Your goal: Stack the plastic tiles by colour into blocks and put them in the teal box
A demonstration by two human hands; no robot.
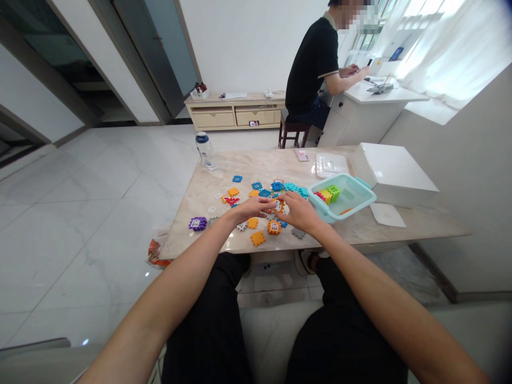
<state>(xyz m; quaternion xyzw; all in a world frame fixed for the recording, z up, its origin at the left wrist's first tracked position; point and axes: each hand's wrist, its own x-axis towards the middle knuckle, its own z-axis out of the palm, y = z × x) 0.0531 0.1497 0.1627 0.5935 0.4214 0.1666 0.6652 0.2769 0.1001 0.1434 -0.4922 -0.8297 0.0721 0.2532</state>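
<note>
My left hand (253, 209) and my right hand (299, 211) meet over the middle of the table, fingers curled around an orange interlocking tile (277, 206) with a white grid insert. Fingers partly cover the tile, so its far edge is hidden. Just below my hands sit a small orange tile stack (274, 228) with a white grid on top and a plain orange tile (258, 238). Several blue tiles (277, 186) and a row of turquoise tiles (295, 188) lie beyond my fingers. At the left, a purple tile stack (197, 223) carries a white grid.
A light-blue basket (362, 207) holding green, yellow and red tiles stands at the right. Behind it are a clear lid (331, 165) and a large white box (396, 168). A water bottle (205, 151) stands at the far left corner. Another person (314, 64) sits at a white desk beyond.
</note>
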